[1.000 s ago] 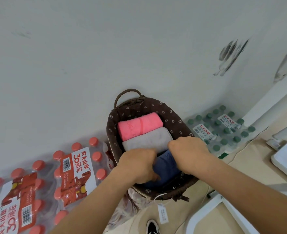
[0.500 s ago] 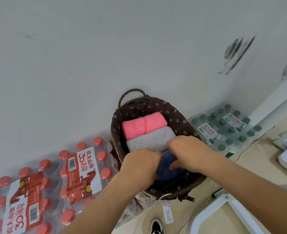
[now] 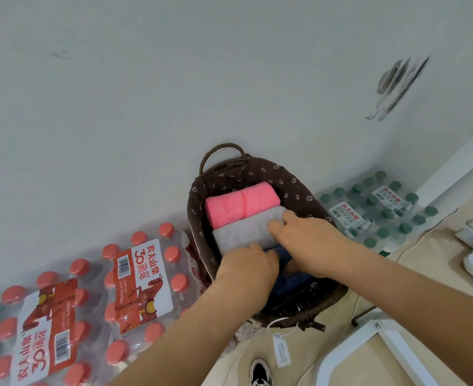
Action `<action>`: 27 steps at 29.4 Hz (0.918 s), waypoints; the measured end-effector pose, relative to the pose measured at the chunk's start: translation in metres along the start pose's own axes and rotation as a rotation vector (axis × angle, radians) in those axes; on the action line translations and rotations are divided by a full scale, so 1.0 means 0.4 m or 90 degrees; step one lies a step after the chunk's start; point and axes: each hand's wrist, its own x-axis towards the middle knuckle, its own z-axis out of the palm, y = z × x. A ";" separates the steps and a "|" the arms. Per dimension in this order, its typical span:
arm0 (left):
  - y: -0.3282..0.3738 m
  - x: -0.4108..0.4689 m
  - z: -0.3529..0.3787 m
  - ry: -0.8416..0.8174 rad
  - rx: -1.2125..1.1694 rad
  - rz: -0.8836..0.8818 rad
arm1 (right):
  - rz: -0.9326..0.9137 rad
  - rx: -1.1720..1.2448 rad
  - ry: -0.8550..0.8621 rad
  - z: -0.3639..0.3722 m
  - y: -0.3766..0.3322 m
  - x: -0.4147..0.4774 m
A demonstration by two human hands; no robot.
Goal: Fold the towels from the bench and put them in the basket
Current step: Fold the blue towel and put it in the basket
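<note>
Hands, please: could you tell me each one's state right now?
Left hand: fingers hidden, cannot tell.
Right hand: open, pressing the grey towel.

Before us the basket (image 3: 291,179) stands against the wall (image 3: 174,79), the left bottle pack (image 3: 140,277) and the right bottle pack (image 3: 374,210) flanking it. In it three towels lie in a row: far towel (image 3: 241,204), middle towel (image 3: 243,232), near towel (image 3: 291,282). Our left hand (image 3: 246,270) and right hand (image 3: 310,243) rest across the nearer two
</note>
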 end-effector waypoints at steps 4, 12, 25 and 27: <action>-0.016 0.006 -0.009 0.020 0.007 0.009 | 0.000 0.022 -0.010 0.001 0.009 0.006; -0.067 0.002 -0.006 0.037 0.056 -0.098 | 0.009 0.051 -0.004 0.016 0.017 0.017; -0.125 -0.123 -0.010 0.419 -0.244 -0.078 | -0.085 0.100 0.082 -0.150 -0.020 0.024; -0.167 -0.184 0.003 0.497 -0.334 -0.121 | -0.126 0.132 0.115 -0.214 -0.069 0.027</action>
